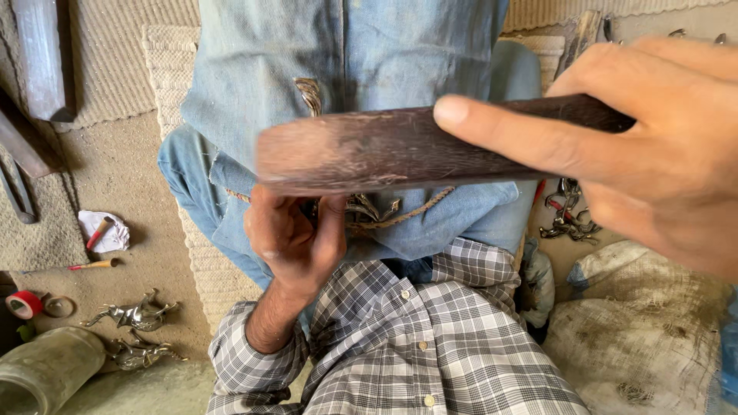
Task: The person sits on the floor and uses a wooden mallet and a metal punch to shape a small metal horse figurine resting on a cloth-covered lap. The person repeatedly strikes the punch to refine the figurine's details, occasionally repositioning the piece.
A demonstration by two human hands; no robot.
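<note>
The right hand (653, 161) is closed round a long, dark, flat wooden tool (400, 147), with the forefinger laid straight along its upper face. The broad pale end of the tool is blurred, so it looks to be mid-stroke above the lap. Below it, the left hand (296, 234) has its grip shut on a small brass-coloured metal piece (369, 209), thumb pressed down on it, held against the blue denim cloth (346, 69) that covers the knees. Only a few curled edges of the piece show; the rest is hidden under the tool and the fingers.

My reading is that this is the striking or rubbing step: the wood is being worked against the metal while the other hand steadies it. The next move, as I judge it, calls for the left thumb to keep clear of the tool's end and for the piece to sit firm on the cloth, since a slip would bring wood down on fingers.

On the floor to the left lie two silver animal figurines (134, 315) (horse-like, though small in view), a roll of red tape (24, 303) and a crumpled white rag (104, 230). More metal figures (569, 219) are heaped on the right, near a pale sack (646, 323).
</note>
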